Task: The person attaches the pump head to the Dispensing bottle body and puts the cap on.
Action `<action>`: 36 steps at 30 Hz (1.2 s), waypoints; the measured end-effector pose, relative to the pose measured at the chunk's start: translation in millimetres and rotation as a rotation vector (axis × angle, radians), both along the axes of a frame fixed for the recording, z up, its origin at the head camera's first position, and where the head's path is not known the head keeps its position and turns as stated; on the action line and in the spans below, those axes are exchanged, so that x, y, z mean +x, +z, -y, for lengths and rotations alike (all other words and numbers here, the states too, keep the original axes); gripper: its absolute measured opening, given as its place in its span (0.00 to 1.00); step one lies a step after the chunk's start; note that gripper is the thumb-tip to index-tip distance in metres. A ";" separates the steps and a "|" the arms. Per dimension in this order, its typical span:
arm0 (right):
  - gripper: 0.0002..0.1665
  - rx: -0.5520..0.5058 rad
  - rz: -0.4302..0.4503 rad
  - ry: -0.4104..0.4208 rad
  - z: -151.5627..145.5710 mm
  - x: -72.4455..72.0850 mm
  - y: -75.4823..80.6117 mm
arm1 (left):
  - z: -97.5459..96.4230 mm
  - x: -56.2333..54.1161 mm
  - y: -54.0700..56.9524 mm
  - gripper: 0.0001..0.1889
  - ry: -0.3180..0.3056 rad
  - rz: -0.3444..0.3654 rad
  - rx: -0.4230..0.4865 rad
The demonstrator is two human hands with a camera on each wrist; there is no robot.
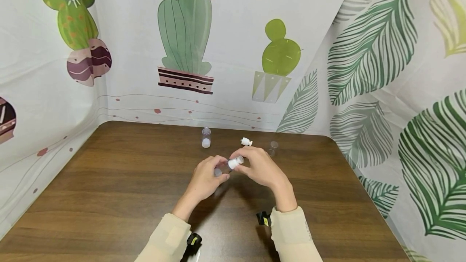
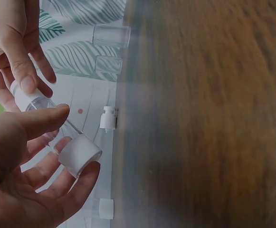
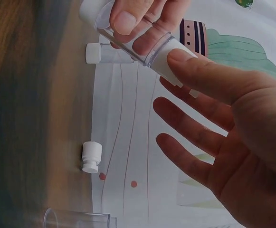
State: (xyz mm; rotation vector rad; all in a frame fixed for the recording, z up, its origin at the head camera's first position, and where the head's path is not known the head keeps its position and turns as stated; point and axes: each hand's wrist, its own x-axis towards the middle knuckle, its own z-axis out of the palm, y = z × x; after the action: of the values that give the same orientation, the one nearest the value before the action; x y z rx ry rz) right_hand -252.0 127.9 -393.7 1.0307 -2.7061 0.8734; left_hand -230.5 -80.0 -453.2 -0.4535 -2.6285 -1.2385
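Observation:
A small clear plastic bottle (image 2: 66,130) is held tilted between both hands, above the table. Its one end is a thick white base (image 2: 82,154); at the other end sits a white pump top (image 3: 162,61). My left hand (image 1: 208,178) grips the clear body, thumb on one side and fingers on the other. With thumb and forefinger, my right hand (image 1: 263,167) pinches the white pump top, while its other fingers are spread apart from the bottle in the right wrist view. Fingers partly cover the body and top.
On the brown wooden table (image 1: 138,181), a second clear bottle (image 1: 206,137) with a white bottom stands near the back edge. A loose white pump piece (image 1: 246,141) lies right of it. Farther right are two clear caps (image 1: 274,144). A patterned cloth (image 1: 233,51) hangs behind.

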 end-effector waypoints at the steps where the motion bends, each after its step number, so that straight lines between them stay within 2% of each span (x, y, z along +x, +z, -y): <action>1: 0.14 -0.001 0.002 -0.004 0.2 0.2 0.1 | 0.0 -0.1 0.2 0.18 -0.001 0.000 0.002; 23: 0.09 -0.052 0.035 -0.065 2.5 1.5 0.0 | -0.6 0.8 1.2 0.18 0.003 -0.028 0.006; 31: 0.10 -0.055 0.005 -0.029 2.7 0.9 2.4 | 1.1 0.5 2.4 0.18 0.027 -0.018 0.014; 36: 0.15 -0.061 0.013 -0.019 -3.7 1.3 5.7 | 1.4 0.3 1.8 0.18 0.021 -0.010 0.016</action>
State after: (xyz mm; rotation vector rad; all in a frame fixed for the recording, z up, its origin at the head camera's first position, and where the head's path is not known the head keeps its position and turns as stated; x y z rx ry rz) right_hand -250.6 131.7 -387.9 0.9894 -2.6773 0.9570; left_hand -230.2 -81.4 -451.4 -0.4270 -2.6057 -1.2469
